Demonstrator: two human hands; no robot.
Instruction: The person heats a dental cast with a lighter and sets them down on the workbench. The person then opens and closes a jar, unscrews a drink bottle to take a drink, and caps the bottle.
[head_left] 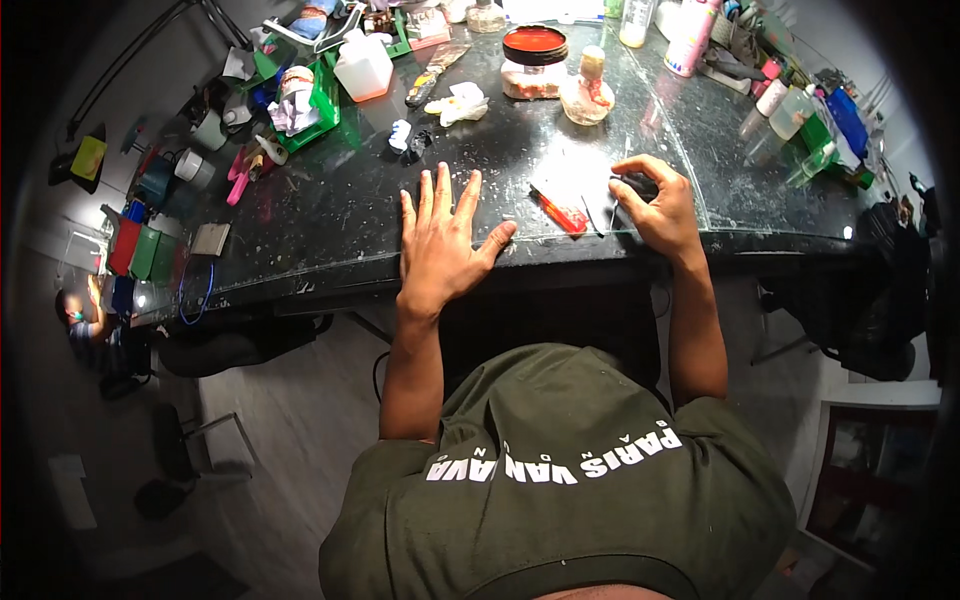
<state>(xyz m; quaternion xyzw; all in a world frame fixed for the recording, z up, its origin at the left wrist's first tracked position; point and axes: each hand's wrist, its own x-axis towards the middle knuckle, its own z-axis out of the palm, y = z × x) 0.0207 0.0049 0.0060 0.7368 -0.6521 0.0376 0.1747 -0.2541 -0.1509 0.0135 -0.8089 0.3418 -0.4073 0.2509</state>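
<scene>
My left hand lies palm down on the black tabletop, fingers spread, holding nothing. My right hand rests at the table's front, its index finger and thumb curled toward each other in a pinch; a small dark thing seems to be at the fingertips, too small to name. Between the hands lie a red-orange object with a dark, thin end and a slim dark tool, nearer my right hand. Beyond my left fingertips sit a small white, tooth-like piece and a dark lump.
Farther back stand a jar with red top, a rounded glass bottle, a white bottle and a pink can. A yellow-handled blade lies beside crumpled tissue. Green trays hold clutter. Another person sits far left.
</scene>
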